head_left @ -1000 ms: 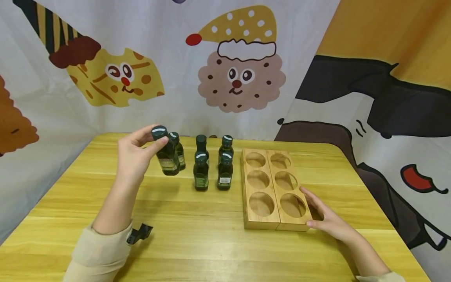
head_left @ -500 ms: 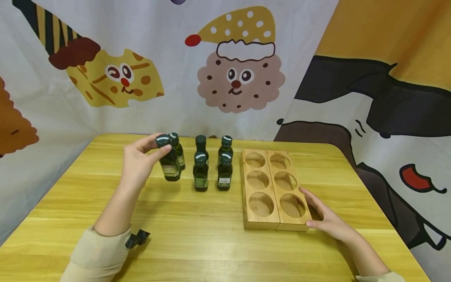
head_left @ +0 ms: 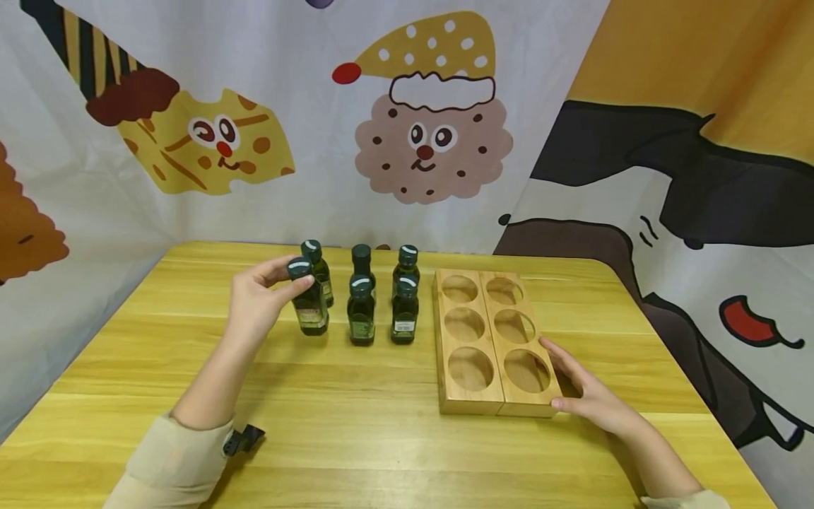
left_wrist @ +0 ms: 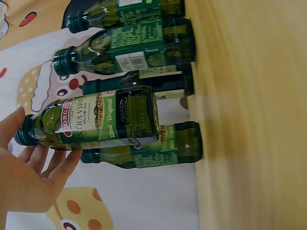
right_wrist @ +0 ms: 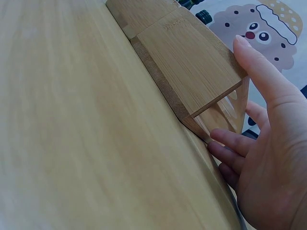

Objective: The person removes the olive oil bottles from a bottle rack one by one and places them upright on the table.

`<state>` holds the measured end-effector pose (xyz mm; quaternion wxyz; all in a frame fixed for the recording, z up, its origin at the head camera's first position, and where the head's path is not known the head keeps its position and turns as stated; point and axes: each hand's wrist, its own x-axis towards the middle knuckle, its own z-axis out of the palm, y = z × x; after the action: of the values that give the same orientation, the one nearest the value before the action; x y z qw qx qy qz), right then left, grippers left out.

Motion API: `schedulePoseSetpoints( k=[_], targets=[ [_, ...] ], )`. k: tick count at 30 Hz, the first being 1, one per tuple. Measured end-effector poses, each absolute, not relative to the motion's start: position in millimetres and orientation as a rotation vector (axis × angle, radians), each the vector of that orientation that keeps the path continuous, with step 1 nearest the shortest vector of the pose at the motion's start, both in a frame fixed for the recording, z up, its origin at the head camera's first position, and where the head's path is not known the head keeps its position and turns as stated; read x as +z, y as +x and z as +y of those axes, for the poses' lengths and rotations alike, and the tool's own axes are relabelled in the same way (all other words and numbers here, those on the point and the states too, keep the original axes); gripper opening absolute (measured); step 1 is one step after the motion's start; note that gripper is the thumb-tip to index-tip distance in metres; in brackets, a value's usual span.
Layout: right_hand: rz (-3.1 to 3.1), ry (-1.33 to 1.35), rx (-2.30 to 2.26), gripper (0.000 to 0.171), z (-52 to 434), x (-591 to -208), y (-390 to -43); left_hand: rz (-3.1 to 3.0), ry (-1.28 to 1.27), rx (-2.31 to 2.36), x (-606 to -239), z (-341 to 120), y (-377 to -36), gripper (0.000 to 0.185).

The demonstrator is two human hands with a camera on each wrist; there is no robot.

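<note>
Since a second ago, the bottle (head_left: 309, 304) pinched at its cap by the left hand (head_left: 257, 300) has been lowered and brought right; it is now seen just at the front-left of the bottle group, base at or just above the desk (head_left: 356, 424). In the left wrist view a gap between base and wood is still seen, so it reads as not yet set down. The right hand (head_left: 591, 399) has not shifted.

Near to far:
- Near right: right hand held flat, fingers straight, pressed against the rack's (head_left: 492, 339) near-right corner; nothing gripped. Rack: pale wood, two blocks side by side, six round holes, all vacant, edges square, grain visible.
- Mid left: left hand's thumb and fingers (left_wrist: 57, 165) curled round the dark cap. Bottle: dark green glass, squarish body, green label reading olive oil.
- Beyond: five more bottles (head_left: 384, 297) of the same kind standing upright in two rows toward the far edge, well left of none of the holes, just beside the rack's left side.
- Desk: yellow wood planks, smooth. Cartoon cloth (head_left: 407, 120) hung behind.
</note>
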<state>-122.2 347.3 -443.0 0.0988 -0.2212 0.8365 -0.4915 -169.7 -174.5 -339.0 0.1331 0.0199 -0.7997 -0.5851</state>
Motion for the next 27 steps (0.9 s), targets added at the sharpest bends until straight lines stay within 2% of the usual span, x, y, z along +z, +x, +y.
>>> schedulePoseSetpoints(
  k=[27],
  targets=[
    [2.457, -0.684, -1.471, 0.092, 347.1, -443.5, -122.8, -2.407, 0.059, -1.731, -366.2, -182.4, -182.0, 0.054]
  ],
)
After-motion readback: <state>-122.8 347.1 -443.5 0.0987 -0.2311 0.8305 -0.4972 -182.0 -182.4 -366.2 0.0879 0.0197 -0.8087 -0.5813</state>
